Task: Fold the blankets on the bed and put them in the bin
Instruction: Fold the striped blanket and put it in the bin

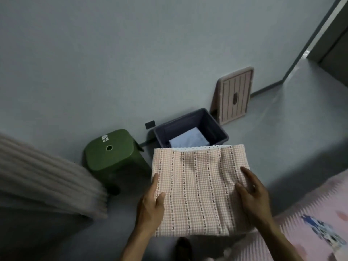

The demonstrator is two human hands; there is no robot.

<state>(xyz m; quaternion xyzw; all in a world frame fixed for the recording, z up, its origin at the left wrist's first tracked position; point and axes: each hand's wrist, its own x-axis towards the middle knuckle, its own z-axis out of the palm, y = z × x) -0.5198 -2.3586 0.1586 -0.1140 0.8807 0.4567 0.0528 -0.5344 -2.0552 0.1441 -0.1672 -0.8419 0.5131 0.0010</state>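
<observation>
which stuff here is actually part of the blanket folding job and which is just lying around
Part of the job:
folded pink checked blanket, held by the left hand and right hand
dark bin
light blue folded blanket already in the bin
bed

Just lying about:
green stool
pink lid leaning on the wall
striped fabric at left

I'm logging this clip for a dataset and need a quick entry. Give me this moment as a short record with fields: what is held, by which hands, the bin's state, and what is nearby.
held item: folded pink checked blanket, carried flat
left hand: left hand grips its left edge
right hand: right hand holds its right edge
bin: dark bin by the wall, light blue folded blanket already inside
nearby: green stool left of the bin; pink lid leaning on the wall
</observation>
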